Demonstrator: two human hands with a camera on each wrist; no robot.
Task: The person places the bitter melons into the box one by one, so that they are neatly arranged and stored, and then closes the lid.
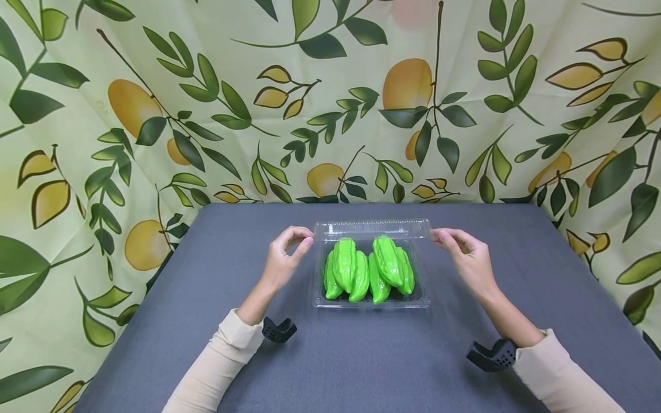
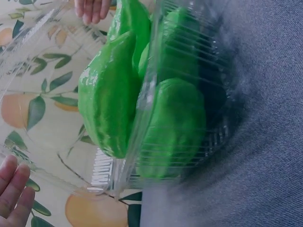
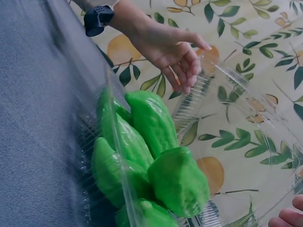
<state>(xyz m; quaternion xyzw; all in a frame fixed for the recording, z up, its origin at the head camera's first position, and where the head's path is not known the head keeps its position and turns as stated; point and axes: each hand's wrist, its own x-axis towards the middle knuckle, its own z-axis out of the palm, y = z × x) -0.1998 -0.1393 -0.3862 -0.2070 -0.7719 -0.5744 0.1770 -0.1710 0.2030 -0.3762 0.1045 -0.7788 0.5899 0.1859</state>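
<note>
A clear plastic clamshell box [image 1: 372, 304] sits on the table with its hinged lid [image 1: 372, 228] raised at the back. Inside lie several glossy, bright green, ridged vegetables tapering to a point, like bitter melons [image 1: 345, 265], stacked in two groups. At the lid's left edge is my left hand [image 1: 289, 252], thumb and forefinger pinching the rim; the right wrist view shows this hand [image 3: 173, 54] at the lid's corner. My right hand [image 1: 467, 255] pinches the lid's right edge between thumb and fingers. Only its fingertips [image 3: 289, 218] show in the right wrist view.
A grey cloth-covered table [image 1: 361, 367] lies under the box. Behind and beside it hangs a curtain [image 1: 351, 115] printed with leaves and orange fruit. Black devices [image 1: 279, 330] are worn on both wrists, by the cream sleeves [image 1: 222, 361].
</note>
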